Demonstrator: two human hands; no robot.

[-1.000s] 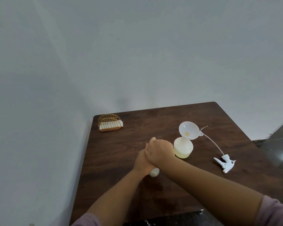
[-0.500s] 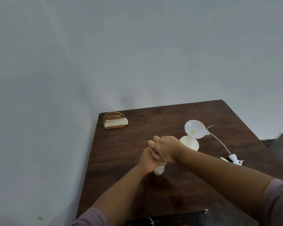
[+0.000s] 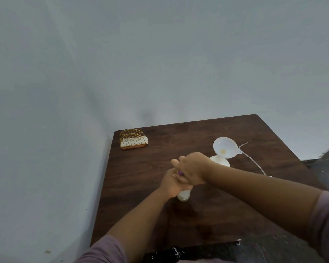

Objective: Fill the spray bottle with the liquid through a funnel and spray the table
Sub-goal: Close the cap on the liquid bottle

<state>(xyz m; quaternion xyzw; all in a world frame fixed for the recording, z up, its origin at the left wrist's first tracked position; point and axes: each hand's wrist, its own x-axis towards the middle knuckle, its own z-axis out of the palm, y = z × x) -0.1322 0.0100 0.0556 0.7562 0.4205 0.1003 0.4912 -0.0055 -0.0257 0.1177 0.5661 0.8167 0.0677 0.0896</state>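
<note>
Beneath clasped hands [image 3: 186, 173], small bottle [image 3: 183, 195].

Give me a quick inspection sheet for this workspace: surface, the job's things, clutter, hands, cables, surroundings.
Surface: dark wooden table, set against the wall.
Job's things: white funnel sits in the neck of the spray bottle, yellowish residue at its throat. Spray head's dip tube lies on the table to the right; the head itself is mostly hidden by the forearm. Small liquid bottle stands upright near the table's middle.
Clutter: gold wire napkin holder at the far left corner.
Hands: left hand grips the small bottle; right hand is curled over its top, the cap mostly hidden.
Cables: nothing seen.
Surroundings: plain grey wall; dark floor at right.
</note>
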